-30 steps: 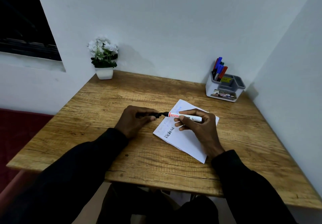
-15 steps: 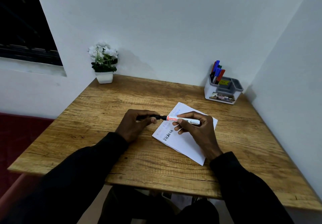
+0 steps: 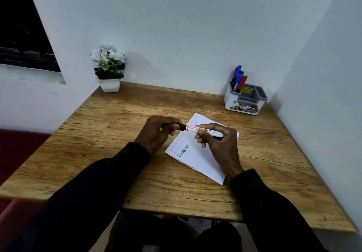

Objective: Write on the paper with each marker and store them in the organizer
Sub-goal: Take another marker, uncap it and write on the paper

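A white sheet of paper [image 3: 197, 159] lies on the wooden desk [image 3: 109, 126], with "Victoria" written on it in black and fainter writing above. My right hand [image 3: 219, 144] grips the white barrel of a whiteboard marker [image 3: 197, 129] with an orange label, held level above the paper. My left hand [image 3: 156, 132] holds the marker's black cap [image 3: 181, 126], which sits pushed onto the marker's left end. At the back right stands a white and grey organizer [image 3: 244, 100] with several blue, red and green markers [image 3: 238, 77] upright in its rear compartment.
A small white pot of white flowers [image 3: 109, 67] stands at the desk's back left corner. White walls close off the back and right sides. A dark window is at the upper left.
The gap between cap and barrel has closed: my left hand has pushed the black cap onto the marker's tip. The camera has tilted down slightly.
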